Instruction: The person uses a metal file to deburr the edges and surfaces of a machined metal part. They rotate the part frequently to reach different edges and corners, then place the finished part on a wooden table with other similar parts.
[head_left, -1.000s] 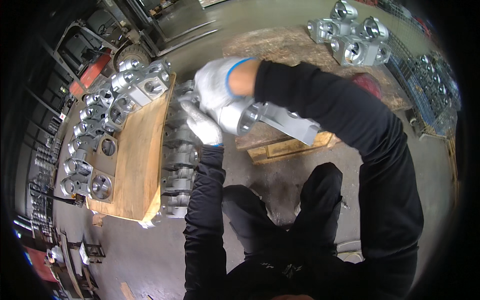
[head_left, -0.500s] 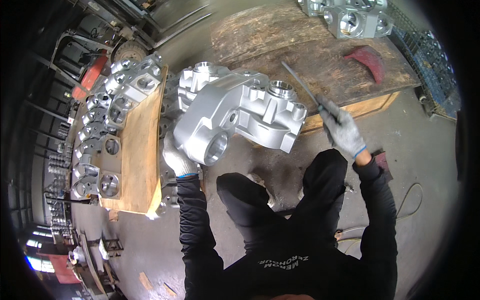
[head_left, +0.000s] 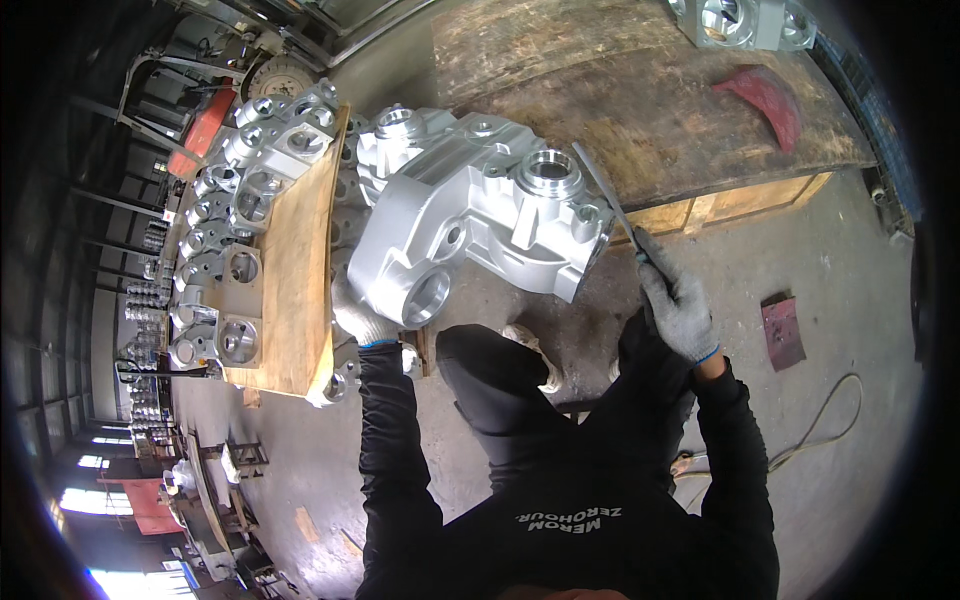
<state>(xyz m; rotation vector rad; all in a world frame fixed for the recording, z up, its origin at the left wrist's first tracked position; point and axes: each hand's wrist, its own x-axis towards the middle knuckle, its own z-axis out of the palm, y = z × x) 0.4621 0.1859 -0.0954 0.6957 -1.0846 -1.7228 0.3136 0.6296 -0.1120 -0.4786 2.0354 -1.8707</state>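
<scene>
While the right hand clasps a file, the silver casting lies apart, at its fingers' ten o'clock.
The left hand touches the casting's end near eight o'clock; whether its fingers grip cannot be told.

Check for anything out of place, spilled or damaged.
A red scrap lies on the floor right of the right hand, with a hose or cord looped nearby; both look stray underfoot. No spill or damage stands out.
</scene>
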